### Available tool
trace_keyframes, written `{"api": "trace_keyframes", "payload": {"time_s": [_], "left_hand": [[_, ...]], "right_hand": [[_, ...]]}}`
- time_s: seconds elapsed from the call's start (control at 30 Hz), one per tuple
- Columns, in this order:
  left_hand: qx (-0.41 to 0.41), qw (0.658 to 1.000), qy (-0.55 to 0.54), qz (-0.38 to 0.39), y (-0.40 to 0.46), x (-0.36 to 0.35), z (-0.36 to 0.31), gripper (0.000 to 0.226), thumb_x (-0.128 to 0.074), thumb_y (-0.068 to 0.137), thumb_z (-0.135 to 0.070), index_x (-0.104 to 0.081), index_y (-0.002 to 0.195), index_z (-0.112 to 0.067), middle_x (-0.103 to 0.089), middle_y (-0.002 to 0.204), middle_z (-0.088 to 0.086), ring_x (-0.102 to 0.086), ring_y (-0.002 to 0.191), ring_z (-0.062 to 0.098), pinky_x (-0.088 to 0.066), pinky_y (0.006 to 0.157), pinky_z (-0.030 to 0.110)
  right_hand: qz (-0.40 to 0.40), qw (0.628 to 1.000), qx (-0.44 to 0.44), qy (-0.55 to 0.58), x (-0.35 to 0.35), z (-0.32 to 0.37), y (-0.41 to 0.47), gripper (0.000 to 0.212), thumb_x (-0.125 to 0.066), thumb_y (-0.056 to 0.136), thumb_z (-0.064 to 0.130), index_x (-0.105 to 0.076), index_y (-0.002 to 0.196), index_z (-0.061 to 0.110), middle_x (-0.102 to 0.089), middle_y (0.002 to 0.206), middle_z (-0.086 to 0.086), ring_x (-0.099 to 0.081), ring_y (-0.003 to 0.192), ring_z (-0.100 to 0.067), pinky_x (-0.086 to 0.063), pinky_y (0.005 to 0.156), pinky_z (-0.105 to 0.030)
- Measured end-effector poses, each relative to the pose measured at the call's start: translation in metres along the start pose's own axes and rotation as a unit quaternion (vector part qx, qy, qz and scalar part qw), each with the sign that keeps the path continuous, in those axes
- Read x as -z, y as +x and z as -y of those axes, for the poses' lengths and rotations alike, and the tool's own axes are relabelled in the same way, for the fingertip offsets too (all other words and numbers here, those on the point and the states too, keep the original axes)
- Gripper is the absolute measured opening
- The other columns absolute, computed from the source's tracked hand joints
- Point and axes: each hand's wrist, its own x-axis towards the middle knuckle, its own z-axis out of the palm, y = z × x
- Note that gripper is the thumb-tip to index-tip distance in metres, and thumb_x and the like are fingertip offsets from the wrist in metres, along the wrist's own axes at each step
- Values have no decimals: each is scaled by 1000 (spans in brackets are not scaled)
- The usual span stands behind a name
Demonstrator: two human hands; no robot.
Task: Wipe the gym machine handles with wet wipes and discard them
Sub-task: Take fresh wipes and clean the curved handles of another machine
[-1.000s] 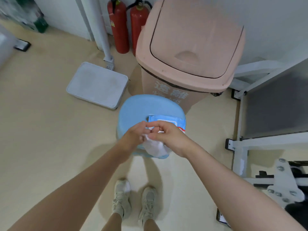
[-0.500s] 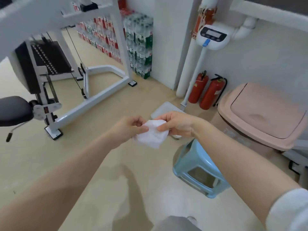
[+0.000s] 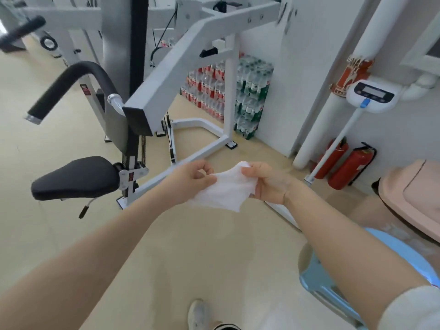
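Head view: we stretch the wipe [image 3: 226, 189] between both hands, left hand [image 3: 190, 181] and right hand [image 3: 266, 183] each pinching an edge in clamped fingers, likely spreading it flat for the handle [image 3: 71, 84] up-left of them.

Bare floor [image 3: 78, 236] is lying open ahead and to the left of the hands. The black seat [image 3: 76, 177] is jutting out at the left, with the padded handle [image 3: 78, 79] arching above it. The white machine frame [image 3: 190, 51] is crossing behind. The blue stool [image 3: 316, 275] and pink bin [image 3: 409, 198] are crowding the right.
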Motion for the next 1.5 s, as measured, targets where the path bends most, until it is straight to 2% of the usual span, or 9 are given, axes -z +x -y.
{"api": "trace_keyframes", "payload": {"time_s": [0.37,0.57,0.73,0.83,1.07,1.17,1.27,1.4,1.5], "left_hand": [[-122,977,105,-142,46,174,26,13,-56,89,-15,-60,99,-23,-59,85,-12,-60,75,10,-50,60,16],[-244,942,207,-96,91,262,62,16,-58,88,-17,-62,104,-18,-51,101,-10,-53,86,9,-43,77,19],[-356,885,296,-44,128,322,89,23,-58,87,-9,-63,109,-13,-59,115,2,-48,111,22,-36,95,31],[-375,859,348,-6,148,344,103,32,-56,88,-14,-57,120,-16,-56,124,0,-42,121,20,-32,102,33],[-358,859,366,-7,177,379,138,32,-54,90,-13,-56,122,-16,-52,128,2,-42,120,25,-38,95,36],[-345,877,334,-1,184,386,144,33,-49,91,-6,-55,123,-14,-51,125,3,-50,108,26,-43,82,34],[-358,866,341,-72,194,394,150,35,-57,86,-5,-58,120,-14,-57,121,6,-48,111,32,-39,87,41],[-281,899,327,-75,203,402,155,40,-51,92,-17,-47,132,-24,-50,129,2,-51,109,26,-42,87,36],[-289,910,291,-61,206,404,158,40,-51,93,-17,-49,131,-25,-53,124,-1,-53,103,23,-40,77,29]], "right_hand": [[-21,994,76,76,-115,90,130,34,-56,84,23,-54,112,4,-67,97,-10,-66,87,-22,-55,73,-31],[-211,962,145,93,-182,110,194,14,-50,93,17,-61,94,7,-69,84,-5,-67,72,-16,-54,66,-27],[-556,783,253,-117,-229,116,235,10,-52,90,20,-52,79,20,-54,71,5,-51,64,-12,-40,53,-20],[-597,651,264,-388,-260,109,258,11,-50,92,23,-47,83,18,-50,72,3,-45,63,-15,-37,54,-27],[-460,701,118,-532,-289,63,329,40,-28,89,56,-48,85,22,-49,86,6,-50,80,-16,-41,71,-35],[-475,687,120,-536,-286,76,346,25,-33,99,31,-44,119,22,-59,96,1,-57,84,-26,-46,68,-40],[-467,654,60,-592,-284,94,372,49,-39,97,15,-26,143,23,-57,126,-5,-57,102,-30,-49,77,-40],[-494,610,13,-619,-279,92,372,35,-51,93,24,-46,126,17,-62,111,-4,-59,95,-27,-42,63,-32],[-575,477,-17,-665,-282,84,366,29,-64,84,30,-59,103,8,-66,85,-6,-62,70,-23,-27,51,-26]]}}
